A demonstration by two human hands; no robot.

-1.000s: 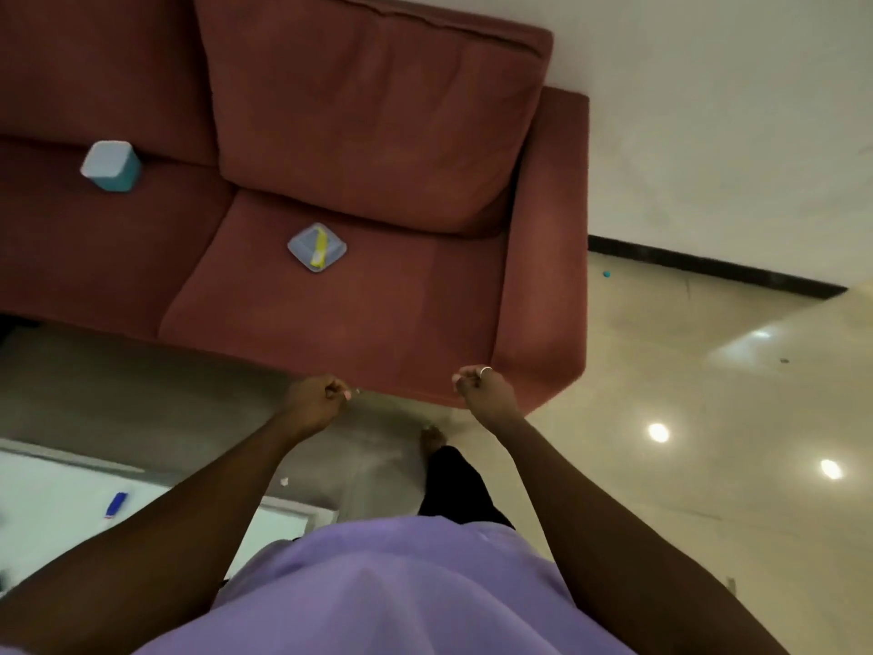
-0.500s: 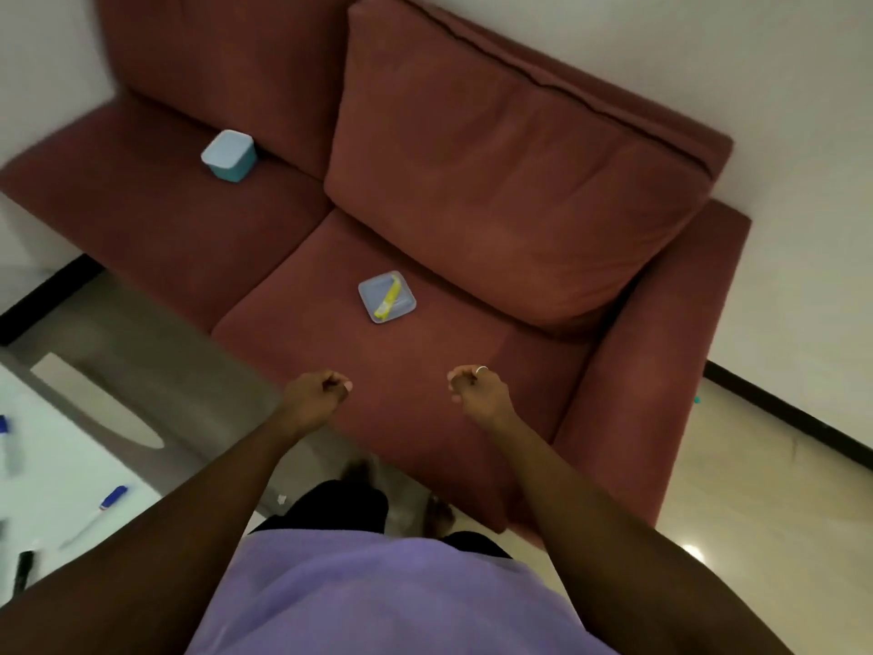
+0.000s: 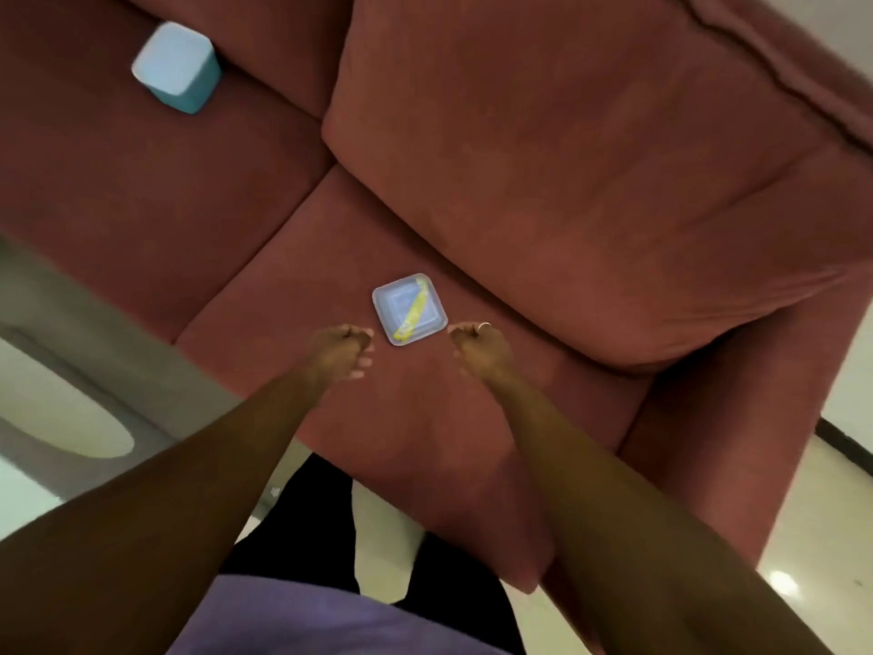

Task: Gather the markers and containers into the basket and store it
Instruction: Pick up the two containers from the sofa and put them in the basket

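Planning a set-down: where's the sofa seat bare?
Bare: left seat cushion in front of the teal container; right seat's front, below both fists. Crowded: the flat lid with yellow marker, flanked by left hand and right hand.

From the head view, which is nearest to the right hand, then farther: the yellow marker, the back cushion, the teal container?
1. Yellow marker, in the flat lid just left of the right hand.
2. Back cushion, behind it.
3. Teal container, far left seat.

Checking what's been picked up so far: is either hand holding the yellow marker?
No. The yellow marker lies on the flat lid on the sofa seat, with both the left hand and the right hand curled empty beside it.
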